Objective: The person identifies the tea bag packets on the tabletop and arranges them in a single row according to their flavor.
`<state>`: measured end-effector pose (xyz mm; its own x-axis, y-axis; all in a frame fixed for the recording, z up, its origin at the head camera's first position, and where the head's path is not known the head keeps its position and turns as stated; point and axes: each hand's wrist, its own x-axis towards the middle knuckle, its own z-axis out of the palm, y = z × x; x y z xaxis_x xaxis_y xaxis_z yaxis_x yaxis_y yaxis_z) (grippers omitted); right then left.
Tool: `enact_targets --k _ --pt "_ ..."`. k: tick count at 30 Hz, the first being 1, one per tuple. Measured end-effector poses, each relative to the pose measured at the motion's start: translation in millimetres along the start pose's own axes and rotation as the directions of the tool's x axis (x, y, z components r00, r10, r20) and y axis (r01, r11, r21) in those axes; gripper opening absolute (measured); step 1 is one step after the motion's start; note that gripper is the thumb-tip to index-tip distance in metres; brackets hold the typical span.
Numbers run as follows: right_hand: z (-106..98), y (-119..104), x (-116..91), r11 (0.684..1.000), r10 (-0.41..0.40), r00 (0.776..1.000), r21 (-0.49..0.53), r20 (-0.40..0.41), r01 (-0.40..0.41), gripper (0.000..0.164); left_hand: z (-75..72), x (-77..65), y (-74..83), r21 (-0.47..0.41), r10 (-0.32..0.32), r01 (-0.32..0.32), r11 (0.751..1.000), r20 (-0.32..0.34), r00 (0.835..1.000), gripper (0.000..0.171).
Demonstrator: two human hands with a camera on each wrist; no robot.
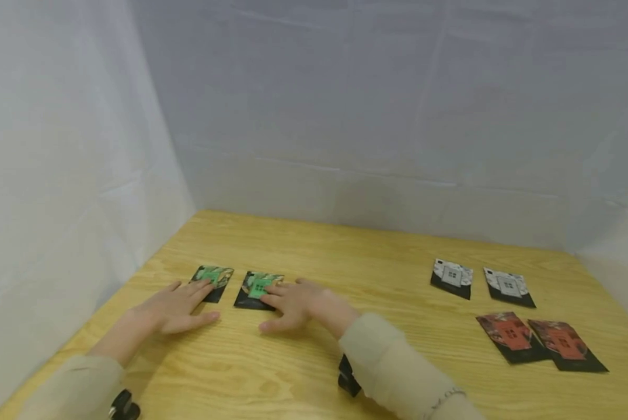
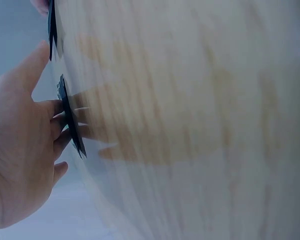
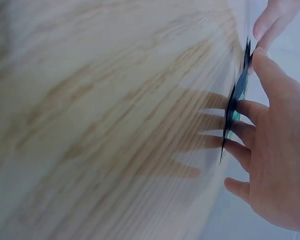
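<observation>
Two flat packets with green and black fronts lie side by side at the left of the table. On the left green packet (image 1: 217,275) rest the fingertips of my left hand (image 1: 173,307), its fingers spread. My right hand (image 1: 297,302) touches the right green packet (image 1: 253,291) with extended fingers and covers its right edge. The left wrist view shows the left hand (image 2: 25,120) with its fingers on a packet (image 2: 70,117) seen edge-on. In the right wrist view, the right hand (image 3: 280,145) has several fingers on the other packet (image 3: 234,95).
Two white and black packets, one (image 1: 452,277) left of the other (image 1: 508,286), lie at the far right of the wooden table (image 1: 345,256). Nearer, two red and black packets (image 1: 510,335) (image 1: 568,344) overlap slightly. Pale sheeting (image 1: 345,116) hangs around the table's back and sides.
</observation>
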<state>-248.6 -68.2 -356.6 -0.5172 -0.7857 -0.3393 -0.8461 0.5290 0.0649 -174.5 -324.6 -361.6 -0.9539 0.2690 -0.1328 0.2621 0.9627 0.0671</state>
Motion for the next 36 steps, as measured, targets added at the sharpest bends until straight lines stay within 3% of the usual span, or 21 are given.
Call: enact_targets --k 8,17,23,36 --pt "1 -1 3 1.000 0.004 1.000 -0.015 -0.010 -0.005 0.077 1.9 0.1 -0.3 -0.013 0.002 -0.002 1.000 -0.010 1.000 0.079" --pt "4 11 -3 0.999 -0.037 0.996 -0.002 -0.078 0.037 0.076 4.2 2.6 -2.2 -0.029 0.002 -0.002 1.000 0.005 1.000 0.081" --pt "10 35 -18 0.997 -0.040 0.992 0.064 -0.120 0.048 0.076 7.0 4.8 -3.7 -0.036 0.012 -0.012 0.999 0.002 1.000 0.082" --pt "38 99 -63 0.987 0.035 0.987 0.160 -0.157 -0.010 0.075 9.2 3.4 -4.1 -0.028 0.035 -0.035 0.999 -0.015 0.999 0.080"
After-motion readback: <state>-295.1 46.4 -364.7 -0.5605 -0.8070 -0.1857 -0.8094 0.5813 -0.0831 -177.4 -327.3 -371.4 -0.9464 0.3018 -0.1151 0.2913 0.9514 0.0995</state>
